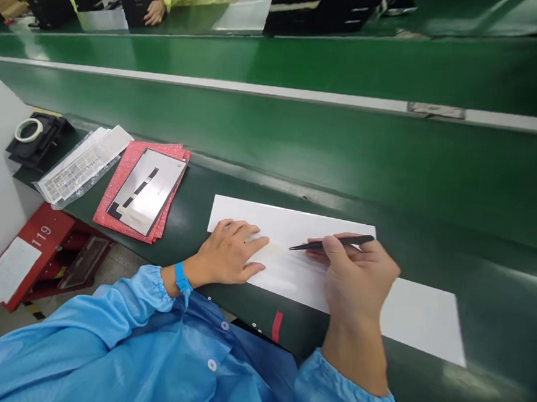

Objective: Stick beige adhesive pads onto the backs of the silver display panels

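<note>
Holding black tweezers [339, 243] (right hand [359, 282]), left hand [229, 254] flat on white sheet [294, 225].

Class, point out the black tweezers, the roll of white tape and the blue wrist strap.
Black tweezers [304, 246]: head view, on the narrow tip.
Roll of white tape [29, 121]: head view, on the upper rim.
Blue wrist strap [181, 277]: head view, on the band's middle.

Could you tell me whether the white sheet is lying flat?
Flat: the white sheet lies spread on the green bench, under the left hand.
</note>
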`<state>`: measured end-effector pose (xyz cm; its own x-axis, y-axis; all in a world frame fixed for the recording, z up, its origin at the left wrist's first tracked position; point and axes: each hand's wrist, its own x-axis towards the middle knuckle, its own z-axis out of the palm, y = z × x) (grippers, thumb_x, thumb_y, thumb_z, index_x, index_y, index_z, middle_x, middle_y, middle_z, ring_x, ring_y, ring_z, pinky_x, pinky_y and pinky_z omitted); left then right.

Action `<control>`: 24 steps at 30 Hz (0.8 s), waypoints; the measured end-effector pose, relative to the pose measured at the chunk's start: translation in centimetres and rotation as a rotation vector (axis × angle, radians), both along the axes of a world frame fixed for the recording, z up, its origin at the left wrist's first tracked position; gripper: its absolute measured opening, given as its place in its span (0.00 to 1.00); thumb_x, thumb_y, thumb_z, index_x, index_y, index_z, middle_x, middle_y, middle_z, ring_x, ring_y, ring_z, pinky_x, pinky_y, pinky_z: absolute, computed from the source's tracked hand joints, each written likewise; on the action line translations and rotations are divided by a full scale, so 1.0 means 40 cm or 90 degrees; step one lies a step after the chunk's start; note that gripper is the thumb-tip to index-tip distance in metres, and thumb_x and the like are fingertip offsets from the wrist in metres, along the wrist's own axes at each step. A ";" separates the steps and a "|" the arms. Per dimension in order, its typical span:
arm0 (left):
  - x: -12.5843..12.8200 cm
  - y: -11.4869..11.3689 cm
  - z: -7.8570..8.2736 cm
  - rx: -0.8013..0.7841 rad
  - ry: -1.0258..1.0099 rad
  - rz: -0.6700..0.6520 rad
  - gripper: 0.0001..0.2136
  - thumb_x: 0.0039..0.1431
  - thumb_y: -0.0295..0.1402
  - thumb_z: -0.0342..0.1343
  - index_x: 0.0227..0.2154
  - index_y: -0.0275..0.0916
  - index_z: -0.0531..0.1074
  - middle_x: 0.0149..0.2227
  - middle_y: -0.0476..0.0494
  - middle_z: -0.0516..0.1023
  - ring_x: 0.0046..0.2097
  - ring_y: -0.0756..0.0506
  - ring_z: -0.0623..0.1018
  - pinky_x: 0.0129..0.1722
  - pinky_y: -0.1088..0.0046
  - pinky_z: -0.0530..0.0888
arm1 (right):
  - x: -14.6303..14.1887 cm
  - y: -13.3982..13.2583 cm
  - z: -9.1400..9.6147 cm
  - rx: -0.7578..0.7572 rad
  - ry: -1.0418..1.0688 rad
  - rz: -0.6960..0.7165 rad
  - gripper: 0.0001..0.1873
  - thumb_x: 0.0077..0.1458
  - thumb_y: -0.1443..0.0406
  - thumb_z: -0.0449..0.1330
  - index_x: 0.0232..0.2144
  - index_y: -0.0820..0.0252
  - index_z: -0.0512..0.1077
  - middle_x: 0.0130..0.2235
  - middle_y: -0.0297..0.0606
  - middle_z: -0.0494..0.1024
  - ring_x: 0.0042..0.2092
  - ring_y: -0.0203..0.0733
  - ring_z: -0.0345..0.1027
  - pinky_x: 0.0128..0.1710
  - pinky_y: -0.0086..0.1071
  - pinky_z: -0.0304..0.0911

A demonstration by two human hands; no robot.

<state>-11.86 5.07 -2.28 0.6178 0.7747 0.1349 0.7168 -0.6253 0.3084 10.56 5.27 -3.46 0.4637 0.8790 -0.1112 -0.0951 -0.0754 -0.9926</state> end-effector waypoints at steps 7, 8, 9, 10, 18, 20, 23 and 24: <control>0.010 -0.007 0.007 -0.022 0.010 -0.004 0.23 0.68 0.46 0.58 0.61 0.41 0.72 0.64 0.36 0.73 0.66 0.35 0.69 0.68 0.49 0.63 | -0.025 -0.005 0.005 -0.017 -0.051 0.011 0.30 0.43 0.51 0.73 0.38 0.66 0.69 0.35 0.49 0.76 0.35 0.48 0.77 0.30 0.28 0.75; 0.011 -0.007 0.006 -0.024 0.011 -0.004 0.23 0.68 0.46 0.58 0.61 0.41 0.72 0.65 0.36 0.73 0.67 0.35 0.69 0.69 0.49 0.63 | -0.024 -0.005 0.005 -0.018 -0.055 0.002 0.29 0.42 0.52 0.73 0.38 0.66 0.69 0.35 0.50 0.76 0.35 0.48 0.77 0.30 0.29 0.75; 0.011 -0.008 0.005 -0.024 0.011 -0.003 0.24 0.67 0.46 0.58 0.61 0.41 0.72 0.65 0.36 0.73 0.67 0.35 0.69 0.69 0.50 0.62 | -0.022 -0.005 0.004 -0.019 -0.058 -0.005 0.29 0.42 0.52 0.72 0.38 0.66 0.69 0.35 0.50 0.76 0.35 0.49 0.77 0.29 0.29 0.75; 0.011 -0.009 0.003 -0.022 0.011 -0.003 0.24 0.68 0.46 0.58 0.61 0.41 0.72 0.65 0.36 0.72 0.67 0.35 0.69 0.69 0.50 0.62 | -0.022 -0.005 0.004 -0.020 -0.061 -0.011 0.28 0.41 0.52 0.72 0.37 0.66 0.69 0.35 0.50 0.76 0.36 0.49 0.77 0.29 0.29 0.75; 0.015 -0.013 0.005 -0.010 0.010 -0.004 0.23 0.69 0.45 0.56 0.61 0.40 0.72 0.65 0.35 0.73 0.66 0.35 0.70 0.69 0.49 0.62 | -0.029 -0.003 0.011 -0.042 -0.084 -0.026 0.27 0.40 0.53 0.70 0.36 0.66 0.70 0.34 0.50 0.76 0.34 0.50 0.76 0.28 0.30 0.75; 0.017 -0.014 0.006 -0.013 0.009 -0.002 0.22 0.68 0.44 0.57 0.61 0.40 0.72 0.65 0.35 0.73 0.66 0.35 0.70 0.70 0.49 0.62 | -0.030 -0.005 0.014 -0.037 -0.091 -0.034 0.25 0.40 0.54 0.70 0.36 0.66 0.70 0.33 0.49 0.76 0.34 0.49 0.76 0.29 0.30 0.75; 0.018 -0.015 0.009 -0.018 0.008 -0.002 0.23 0.68 0.45 0.57 0.61 0.40 0.72 0.66 0.35 0.72 0.66 0.35 0.70 0.70 0.49 0.62 | -0.034 -0.005 0.020 -0.038 -0.091 -0.036 0.24 0.40 0.55 0.70 0.36 0.65 0.70 0.34 0.50 0.76 0.33 0.48 0.76 0.30 0.29 0.76; 0.019 -0.016 0.009 -0.018 0.009 -0.002 0.23 0.68 0.45 0.57 0.61 0.40 0.72 0.66 0.35 0.72 0.66 0.35 0.70 0.70 0.49 0.62 | -0.036 -0.005 0.021 -0.043 -0.092 -0.037 0.24 0.40 0.55 0.69 0.36 0.65 0.70 0.34 0.50 0.76 0.33 0.48 0.76 0.30 0.29 0.75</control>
